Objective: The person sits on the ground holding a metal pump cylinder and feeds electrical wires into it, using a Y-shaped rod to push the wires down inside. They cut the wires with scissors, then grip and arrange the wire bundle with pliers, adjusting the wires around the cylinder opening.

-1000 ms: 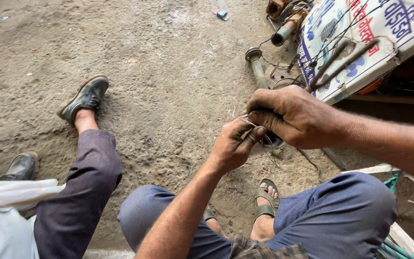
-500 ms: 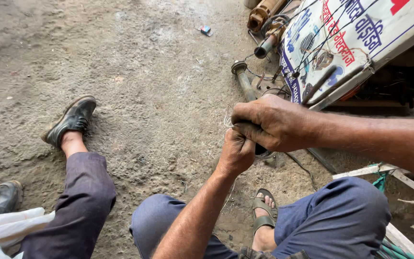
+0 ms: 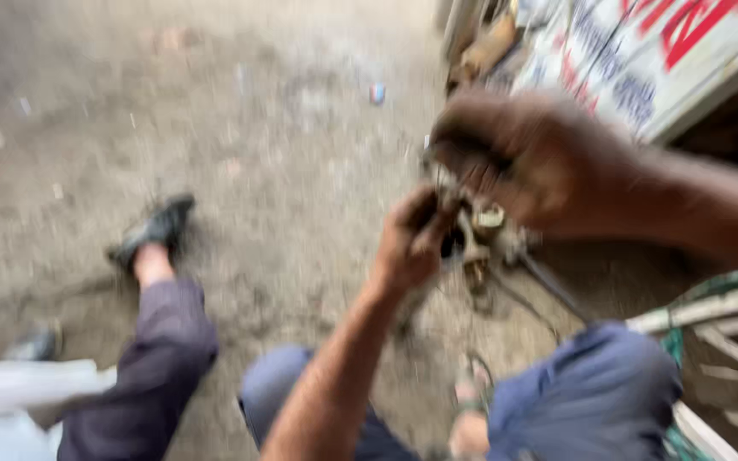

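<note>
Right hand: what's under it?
Under the right hand hangs a small metal part, which the left hand also pinches, with a dark cable trailing down. Motion blur and the palm hide the part's top and exact shape.

My two forearms are bare, with no sleeves, watch or rings that I can make out through the blur. Below my left hand [image 3: 412, 243] and right hand [image 3: 540, 162], my knees show in blue-grey trousers [image 3: 595, 393]. Between the knees, one foot wears an open sandal [image 3: 471, 397] with dark straps.
</note>
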